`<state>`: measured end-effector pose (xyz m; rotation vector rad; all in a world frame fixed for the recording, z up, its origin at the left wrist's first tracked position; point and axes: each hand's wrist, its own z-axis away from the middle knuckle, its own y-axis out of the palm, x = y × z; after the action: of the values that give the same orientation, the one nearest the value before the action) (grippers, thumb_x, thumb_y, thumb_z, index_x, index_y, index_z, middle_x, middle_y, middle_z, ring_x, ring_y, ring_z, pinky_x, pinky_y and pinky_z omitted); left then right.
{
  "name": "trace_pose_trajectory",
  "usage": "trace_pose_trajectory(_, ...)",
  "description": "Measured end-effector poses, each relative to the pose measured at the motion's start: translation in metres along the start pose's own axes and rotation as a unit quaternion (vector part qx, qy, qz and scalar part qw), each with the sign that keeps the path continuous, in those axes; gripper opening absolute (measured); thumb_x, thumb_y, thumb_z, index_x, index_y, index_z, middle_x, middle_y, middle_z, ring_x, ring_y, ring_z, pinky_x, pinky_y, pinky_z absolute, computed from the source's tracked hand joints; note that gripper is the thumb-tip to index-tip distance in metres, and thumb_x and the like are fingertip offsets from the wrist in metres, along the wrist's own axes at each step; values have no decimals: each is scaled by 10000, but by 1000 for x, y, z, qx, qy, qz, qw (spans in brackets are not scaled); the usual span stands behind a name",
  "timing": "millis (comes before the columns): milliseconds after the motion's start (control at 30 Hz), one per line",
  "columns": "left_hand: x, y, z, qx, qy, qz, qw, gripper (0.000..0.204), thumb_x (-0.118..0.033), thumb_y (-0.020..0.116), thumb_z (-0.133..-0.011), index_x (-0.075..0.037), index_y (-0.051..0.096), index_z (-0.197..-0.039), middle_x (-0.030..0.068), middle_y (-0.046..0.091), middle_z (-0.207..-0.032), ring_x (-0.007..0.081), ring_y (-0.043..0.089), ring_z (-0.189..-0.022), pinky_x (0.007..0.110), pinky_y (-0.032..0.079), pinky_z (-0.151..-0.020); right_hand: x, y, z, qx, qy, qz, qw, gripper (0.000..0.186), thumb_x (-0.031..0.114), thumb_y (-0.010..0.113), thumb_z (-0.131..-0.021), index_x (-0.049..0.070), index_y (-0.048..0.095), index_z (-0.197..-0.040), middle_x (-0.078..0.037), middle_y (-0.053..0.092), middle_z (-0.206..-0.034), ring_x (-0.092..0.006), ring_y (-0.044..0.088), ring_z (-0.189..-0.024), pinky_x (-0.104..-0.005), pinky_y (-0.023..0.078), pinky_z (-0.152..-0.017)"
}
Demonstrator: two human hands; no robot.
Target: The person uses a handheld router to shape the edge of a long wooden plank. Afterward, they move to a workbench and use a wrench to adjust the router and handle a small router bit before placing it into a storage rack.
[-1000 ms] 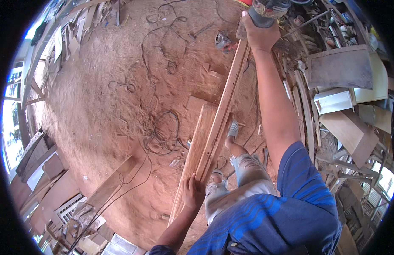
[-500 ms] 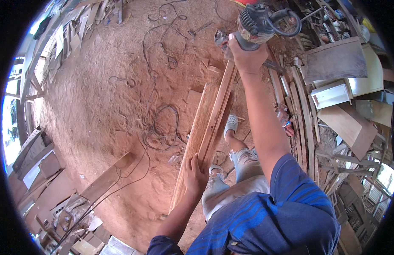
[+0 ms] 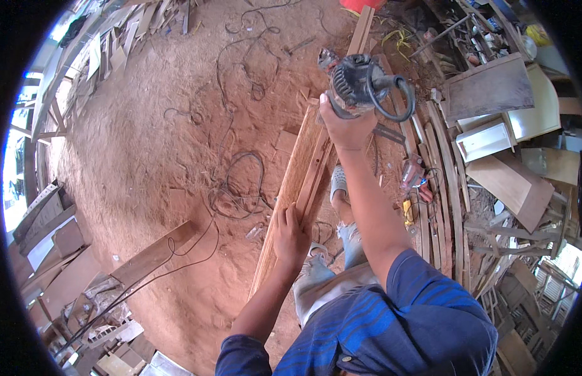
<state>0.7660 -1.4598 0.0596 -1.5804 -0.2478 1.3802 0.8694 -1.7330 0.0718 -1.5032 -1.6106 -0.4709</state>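
Observation:
A long wooden plank (image 3: 291,169), with a narrower strip of wood (image 3: 317,172) along its right side, runs away from me above the ground. My left hand (image 3: 291,237) is closed over the plank at its nearer part, fingers across the top. Farther along, my right hand (image 3: 349,128) grips a black corded power tool (image 3: 357,81), which looks like a router with a finned motor housing. The tool sits over the strip of wood; its underside and cutting end are hidden. Its black cord loops out on the right.
Black cable (image 3: 244,169) lies looped on the dirt floor (image 3: 140,150). A loose board (image 3: 156,250) rests at left. To the right are long timber strips (image 3: 438,169), a red-grey power tool (image 3: 411,174), a yellow object (image 3: 408,213) and stacked panels (image 3: 488,84). A red container (image 3: 360,5) stands far ahead.
My right hand has drawn the power tool back toward me along the wood, uncovering the far end of the strip. My left hand stays on the plank, with slight movement.

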Motion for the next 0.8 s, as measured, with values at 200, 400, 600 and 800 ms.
trace_pose_trajectory(200, -3, -3, -2, -33, 38, -16, 999, 440, -100, 682, -867, 2, 553, -1275, 250, 580, -1160, 471, 620, -1047, 537, 547, -853, 25, -5, 27, -11, 17, -42, 999, 406, 260, 869, -696, 95, 737, -1043, -64, 769, -954, -237, 739, -815, -358, 602, -780)
trace_pose_trajectory(400, 1, 1, -1, -37, 48, -26, 998, 456, -113, 690, -864, 5, 539, -1278, 251, 575, -1166, 475, 606, -1080, 533, 547, -875, 24, -14, 50, 10, -3, 12, 1000, 456, 202, 897, -750, 16, 689, -1110, -73, 757, -1020, -198, 730, -921, -355, 566, -889)
trace_pose_trajectory(600, 6, 8, -1, -32, 41, -28, 998, 460, -159, 703, -885, 9, 537, -1280, 258, 573, -1174, 480, 599, -1097, 535, 547, -880, 37, -21, 48, 4, -9, 36, 999, 507, 273, 893, -699, 64, 703, -1120, -107, 772, -983, -256, 765, -857, -364, 614, -791)
trace_pose_trajectory(800, 16, 20, -3, -44, 54, -46, 997, 478, -265, 720, -931, 10, 553, -1284, 273, 589, -1219, 482, 590, -1135, 542, 536, -914, 67, -30, 52, 14, 120, -48, 991, 395, 229, 894, -721, 47, 724, -1028, -71, 773, -979, -231, 745, -879, -376, 584, -836)
